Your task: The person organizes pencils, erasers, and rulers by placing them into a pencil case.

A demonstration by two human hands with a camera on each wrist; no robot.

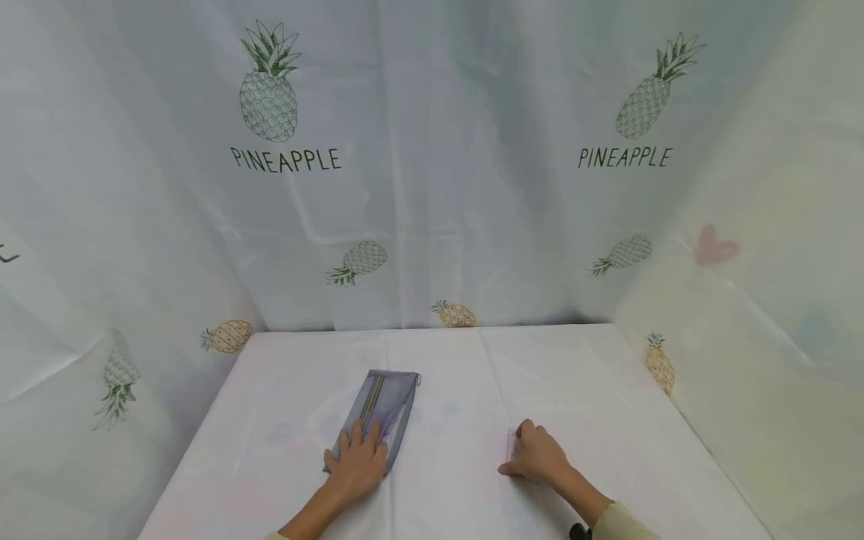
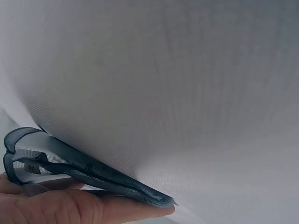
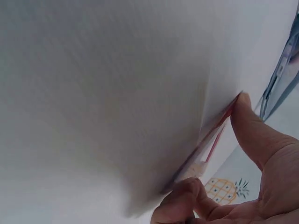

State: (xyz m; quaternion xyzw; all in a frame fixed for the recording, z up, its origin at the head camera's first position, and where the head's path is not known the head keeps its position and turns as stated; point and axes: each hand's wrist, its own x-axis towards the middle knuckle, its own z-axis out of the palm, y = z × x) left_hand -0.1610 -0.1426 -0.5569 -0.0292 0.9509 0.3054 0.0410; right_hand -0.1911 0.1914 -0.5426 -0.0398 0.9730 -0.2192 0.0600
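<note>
A grey mesh zip pouch (image 1: 391, 395) lies aslant on the left half of the table. Yellow-and-dark striped sticks (image 1: 372, 397) and something purple show through its mesh. My left hand (image 1: 358, 463) rests on the pouch's near end, fingers extended and spread. In the left wrist view, the pouch's dark-bound edge (image 2: 93, 170) runs alongside that hand. On the right, my right hand (image 1: 540, 456) pinches a small, flat, transparent piece (image 1: 510, 444) between thumb and fingers, one at each end. The right wrist view shows this clear piece (image 3: 200, 158) with reddish edges, low against the white cloth.
A white cloth (image 1: 445, 487) covers the table, with a crease running front to back. Pale curtains printed with pineapples (image 1: 268, 105) enclose the back and both sides. A small black object (image 1: 579, 532) shows by the right sleeve.
</note>
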